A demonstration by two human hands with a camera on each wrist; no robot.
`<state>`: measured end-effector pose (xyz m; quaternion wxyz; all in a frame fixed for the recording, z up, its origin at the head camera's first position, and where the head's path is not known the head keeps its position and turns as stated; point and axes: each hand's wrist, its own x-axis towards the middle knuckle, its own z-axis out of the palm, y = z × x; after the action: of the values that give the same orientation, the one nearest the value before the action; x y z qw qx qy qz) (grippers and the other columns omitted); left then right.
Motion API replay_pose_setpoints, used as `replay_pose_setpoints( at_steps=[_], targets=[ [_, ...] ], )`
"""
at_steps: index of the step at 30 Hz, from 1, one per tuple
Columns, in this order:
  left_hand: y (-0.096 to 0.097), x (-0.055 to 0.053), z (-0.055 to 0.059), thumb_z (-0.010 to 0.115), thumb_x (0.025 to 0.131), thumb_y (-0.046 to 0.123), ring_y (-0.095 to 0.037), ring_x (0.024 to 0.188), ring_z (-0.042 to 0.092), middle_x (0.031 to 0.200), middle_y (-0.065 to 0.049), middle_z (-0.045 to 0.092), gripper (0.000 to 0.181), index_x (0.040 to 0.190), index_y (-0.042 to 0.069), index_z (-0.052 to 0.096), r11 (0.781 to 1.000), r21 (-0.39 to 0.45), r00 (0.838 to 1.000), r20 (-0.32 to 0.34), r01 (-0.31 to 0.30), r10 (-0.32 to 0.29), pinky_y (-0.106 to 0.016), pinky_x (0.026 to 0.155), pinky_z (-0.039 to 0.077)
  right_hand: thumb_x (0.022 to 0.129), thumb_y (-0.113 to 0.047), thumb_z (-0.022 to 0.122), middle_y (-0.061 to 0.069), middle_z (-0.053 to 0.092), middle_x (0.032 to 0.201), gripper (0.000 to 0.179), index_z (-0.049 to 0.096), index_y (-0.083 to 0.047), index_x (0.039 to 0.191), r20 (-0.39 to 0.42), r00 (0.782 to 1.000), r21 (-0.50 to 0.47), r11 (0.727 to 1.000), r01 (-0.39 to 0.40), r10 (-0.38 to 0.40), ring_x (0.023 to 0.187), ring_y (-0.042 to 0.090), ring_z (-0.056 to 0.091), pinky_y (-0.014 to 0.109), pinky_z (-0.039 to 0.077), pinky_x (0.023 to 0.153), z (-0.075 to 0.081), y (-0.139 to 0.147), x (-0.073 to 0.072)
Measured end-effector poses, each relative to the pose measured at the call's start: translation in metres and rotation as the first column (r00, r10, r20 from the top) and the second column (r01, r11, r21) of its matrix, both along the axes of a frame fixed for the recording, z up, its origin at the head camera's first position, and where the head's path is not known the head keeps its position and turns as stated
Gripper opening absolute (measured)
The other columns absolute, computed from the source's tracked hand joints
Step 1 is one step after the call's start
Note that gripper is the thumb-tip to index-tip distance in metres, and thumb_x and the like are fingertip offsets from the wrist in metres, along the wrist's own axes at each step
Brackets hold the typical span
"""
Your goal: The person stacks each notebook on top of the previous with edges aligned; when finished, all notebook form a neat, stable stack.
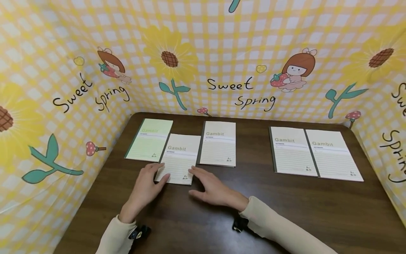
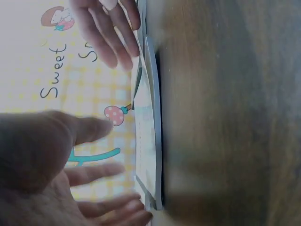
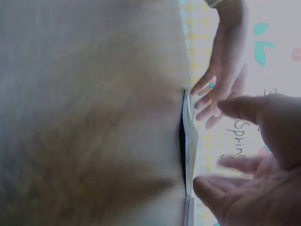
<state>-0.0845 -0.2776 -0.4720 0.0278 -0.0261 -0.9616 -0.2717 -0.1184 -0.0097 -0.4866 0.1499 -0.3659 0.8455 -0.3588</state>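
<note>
A cream lined notebook [image 1: 179, 160] marked Gambit lies on the dark wooden table, nearer the person than the two notebooks on either side of it. Along its left edge is my left hand [image 1: 147, 185], fingers relaxed, fingertips at the cover's side. My right hand [image 1: 212, 187] is at the lower right corner, its fingers loosely extended and the thumb apart. In the left wrist view the notebook [image 2: 146, 132] shows edge-on, its cover slightly bowed. The right wrist view shows the notebook [image 3: 189, 141] between both hands. Whether the fingertips touch it is hard to tell.
A green notebook [image 1: 149, 139] lies at the back left, and a cream notebook [image 1: 219, 144] just right of the middle one. Farther right, two cream notebooks [image 1: 293, 151] lie side by side. Yellow checked cloth [image 1: 215, 42] walls the table's [image 1: 253, 197] back and sides.
</note>
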Motion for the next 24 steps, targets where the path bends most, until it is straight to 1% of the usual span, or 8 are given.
replay_pose_setpoints(
  at_steps=[3,6,12,15,18,19,21,24],
  targets=[
    [-0.005,0.001,-0.002,0.067,0.103,0.032,-0.051,0.128,0.057,0.139,-0.031,0.061,0.056,0.143,-0.005,0.058,0.998,0.022,0.998,0.016,-0.064,0.063,-0.067,0.104,0.046,0.102,-0.031,0.068,0.020,0.039,0.166,0.073,0.036,-0.002,0.161,0.132,0.988,-0.088,0.992,0.094,-0.082,0.151,0.034,0.045,0.047,0.043,0.121,-0.002,0.002,0.000],
    [-0.008,0.000,-0.002,0.066,0.103,0.033,-0.049,0.120,0.064,0.136,-0.032,0.064,0.059,0.146,-0.006,0.054,0.993,0.065,0.995,0.027,-0.101,0.100,-0.063,0.100,0.052,0.102,-0.028,0.069,0.019,0.041,0.165,0.074,0.033,-0.001,0.162,0.324,0.938,-0.163,0.970,0.180,-0.120,0.146,0.033,0.051,0.042,0.049,0.116,-0.002,0.003,0.001],
    [-0.013,-0.005,0.000,0.065,0.104,0.035,-0.043,0.115,0.070,0.133,-0.030,0.068,0.061,0.151,-0.002,0.050,0.969,0.189,0.987,0.065,-0.158,0.148,-0.055,0.098,0.058,0.098,-0.019,0.072,0.023,0.035,0.167,0.080,0.029,0.004,0.162,0.628,0.775,-0.296,0.898,0.325,-0.073,0.149,0.037,0.047,0.044,0.044,0.119,-0.001,-0.004,0.002],
    [-0.015,-0.007,0.001,0.064,0.104,0.036,-0.043,0.117,0.070,0.134,-0.029,0.067,0.061,0.152,0.000,0.049,0.959,0.221,0.982,0.098,-0.179,0.161,-0.054,0.099,0.057,0.096,-0.014,0.071,0.024,0.031,0.169,0.081,0.028,0.004,0.162,0.766,0.642,-0.336,0.833,0.440,-0.029,0.152,0.037,0.041,0.044,0.044,0.119,0.000,-0.007,0.001],
    [-0.018,-0.009,0.003,0.066,0.103,0.031,-0.043,0.119,0.069,0.135,-0.028,0.067,0.059,0.151,0.000,0.051,0.951,0.237,0.977,0.129,-0.198,0.171,-0.054,0.100,0.057,0.096,-0.008,0.067,0.026,0.028,0.169,0.079,0.025,0.005,0.162,0.855,0.517,-0.360,0.745,0.561,0.024,0.153,0.040,0.039,0.048,0.045,0.119,0.002,-0.009,-0.001],
    [-0.019,-0.009,0.003,0.067,0.103,0.029,-0.043,0.119,0.069,0.135,-0.028,0.067,0.057,0.150,0.000,0.052,0.950,0.237,0.975,0.136,-0.202,0.173,-0.054,0.101,0.056,0.097,-0.006,0.066,0.027,0.028,0.169,0.078,0.025,0.006,0.162,0.870,0.491,-0.364,0.720,0.591,0.036,0.152,0.041,0.039,0.049,0.044,0.119,0.002,-0.009,-0.002],
    [-0.021,-0.009,0.004,0.070,0.100,0.021,-0.042,0.119,0.069,0.134,-0.027,0.068,0.055,0.148,0.000,0.055,0.950,0.235,0.974,0.150,-0.203,0.171,-0.053,0.101,0.056,0.097,-0.002,0.064,0.030,0.030,0.167,0.076,0.024,0.007,0.161,0.887,0.460,-0.359,0.685,0.634,0.039,0.150,0.043,0.043,0.049,0.045,0.119,0.002,-0.010,-0.004],
    [-0.024,-0.011,0.004,0.071,0.098,0.011,-0.040,0.116,0.071,0.131,-0.027,0.069,0.052,0.146,-0.003,0.057,0.951,0.244,0.974,0.171,-0.190,0.150,-0.042,0.094,0.059,0.097,0.002,0.064,0.033,0.035,0.163,0.073,0.027,0.010,0.159,0.894,0.449,-0.334,0.666,0.667,-0.001,0.145,0.044,0.049,0.047,0.049,0.116,0.000,-0.013,-0.007]
  ],
)
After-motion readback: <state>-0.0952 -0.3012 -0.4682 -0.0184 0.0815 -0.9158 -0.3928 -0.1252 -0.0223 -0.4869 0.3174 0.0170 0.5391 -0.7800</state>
